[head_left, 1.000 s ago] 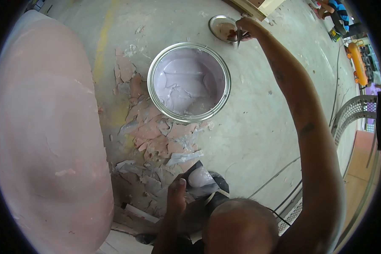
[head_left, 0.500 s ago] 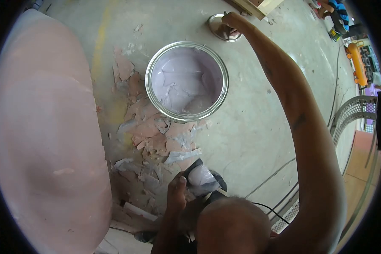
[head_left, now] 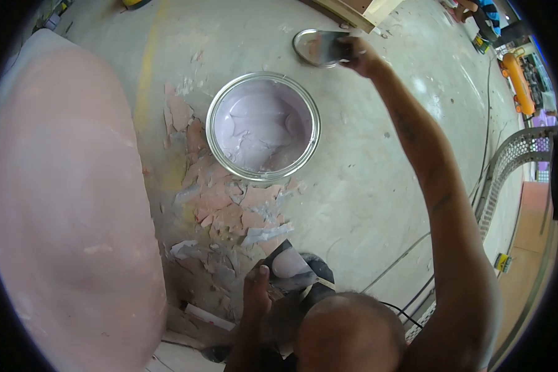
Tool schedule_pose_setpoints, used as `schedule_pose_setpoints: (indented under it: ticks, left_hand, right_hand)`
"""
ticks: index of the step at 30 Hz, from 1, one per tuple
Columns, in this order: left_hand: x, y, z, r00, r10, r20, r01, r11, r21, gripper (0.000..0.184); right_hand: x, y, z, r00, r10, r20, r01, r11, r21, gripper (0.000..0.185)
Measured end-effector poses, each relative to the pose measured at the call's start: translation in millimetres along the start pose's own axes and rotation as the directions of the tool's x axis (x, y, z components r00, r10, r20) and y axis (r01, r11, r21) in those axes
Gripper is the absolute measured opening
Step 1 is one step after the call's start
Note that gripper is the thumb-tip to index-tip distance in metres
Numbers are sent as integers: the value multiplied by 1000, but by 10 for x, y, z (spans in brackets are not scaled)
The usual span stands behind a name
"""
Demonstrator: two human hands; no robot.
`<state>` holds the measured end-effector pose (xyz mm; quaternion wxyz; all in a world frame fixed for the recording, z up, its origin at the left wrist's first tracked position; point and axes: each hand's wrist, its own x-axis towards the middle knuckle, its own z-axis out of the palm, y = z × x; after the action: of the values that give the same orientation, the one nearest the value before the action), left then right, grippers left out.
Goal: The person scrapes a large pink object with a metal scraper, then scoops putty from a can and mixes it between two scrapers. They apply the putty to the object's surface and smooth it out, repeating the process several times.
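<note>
Beyond the tin (head_left: 316,126) and to its right, the right hand (head_left: 359,56) has its fingers closed round 1 end of a dark spreader (head_left: 335,47); the blade juts left of them, over a round metal lid (head_left: 309,47), contact unclear. On the tin's near side, the left hand (head_left: 257,290) grips 1 dark plate (head_left: 278,253), its pale paste (head_left: 290,263) just right of the thumb.

Along the floor (head_left: 378,192), a faded yellow stripe (head_left: 145,71); at upper right, an orange cylindrical tank (head_left: 519,85) and a person (head_left: 490,13) in a blue-and-black striped shirt (head_left: 491,9); lower, a curved perforated metal strip (head_left: 508,152).
</note>
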<state>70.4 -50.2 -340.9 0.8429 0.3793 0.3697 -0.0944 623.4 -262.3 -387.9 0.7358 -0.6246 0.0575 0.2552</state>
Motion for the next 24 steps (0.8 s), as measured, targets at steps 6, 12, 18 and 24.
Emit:
schedule_pose_setpoints:
  ticks: [6,12,18,24]
  left_hand:
    - [-70,139,152,999,-24,-28,26,998,58,40]
    - [-106,126,222,991,-44,-127,65,983,170,40]
    - [-118,38,144,996,77,36,-85,919,384,42]
    - [-52,-67,81,996,39,83,-60,961,271,41]
  right_hand:
    - [-243,393,705,999,44,26,-40,991,-124,44]
    - [-464,379,439,997,67,30,-43,861,-507,41]
    - [-1311,54,-299,940,340,-27,-195,468,-862,32]
    - [-1644,133,-173,992,119,30,-93,884,-459,38]
